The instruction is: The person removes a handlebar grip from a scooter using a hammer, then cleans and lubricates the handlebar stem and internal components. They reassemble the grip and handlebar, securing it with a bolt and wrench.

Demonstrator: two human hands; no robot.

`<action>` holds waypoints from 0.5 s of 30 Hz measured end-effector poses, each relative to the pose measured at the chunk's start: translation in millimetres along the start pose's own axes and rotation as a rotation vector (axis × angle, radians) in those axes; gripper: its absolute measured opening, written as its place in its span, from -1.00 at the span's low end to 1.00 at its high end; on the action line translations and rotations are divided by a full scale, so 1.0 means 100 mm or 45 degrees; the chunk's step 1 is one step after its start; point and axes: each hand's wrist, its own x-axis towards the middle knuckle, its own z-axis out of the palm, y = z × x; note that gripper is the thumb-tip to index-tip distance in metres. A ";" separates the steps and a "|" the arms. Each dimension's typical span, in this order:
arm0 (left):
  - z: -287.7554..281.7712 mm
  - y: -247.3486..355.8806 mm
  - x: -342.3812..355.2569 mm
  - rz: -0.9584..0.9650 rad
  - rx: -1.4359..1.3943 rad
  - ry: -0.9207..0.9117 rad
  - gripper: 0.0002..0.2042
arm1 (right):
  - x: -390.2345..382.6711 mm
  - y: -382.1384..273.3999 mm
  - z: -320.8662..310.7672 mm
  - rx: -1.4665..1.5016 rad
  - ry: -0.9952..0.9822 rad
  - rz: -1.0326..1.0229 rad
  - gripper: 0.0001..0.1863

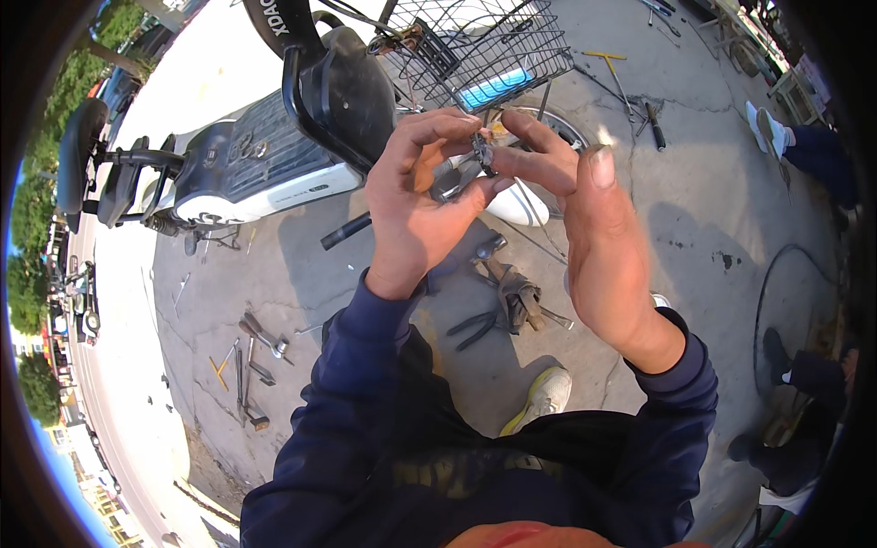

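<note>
Scattered tools (pixel 264 337) lie on cracked grey concrete (pixel 713 128).

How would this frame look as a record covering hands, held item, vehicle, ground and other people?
Left hand: fingers pinching the small part
Right hand: fingers at the small part; grip unclear
Held item: small part, dark, exact kind unclear
Vehicle: black-and-white scooter beyond the hands, with a wire basket
Ground: cracked pavement; yellow T-handled tool at upper right, hand tools at lower left
Other people: legs at right edge
</note>
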 end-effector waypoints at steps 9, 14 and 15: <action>-0.04 0.04 0.01 -0.043 -0.252 0.038 -0.44 | 0.06 0.06 -0.14 -0.528 -0.010 -0.385 -0.10; -0.05 0.00 -0.01 0.017 -0.142 0.013 -0.45 | 0.04 0.14 -0.05 -0.681 -0.028 -0.545 -0.20; -0.05 -0.02 0.02 0.024 -0.118 0.000 -0.45 | 0.06 0.16 -0.05 -0.701 -0.030 -0.583 -0.21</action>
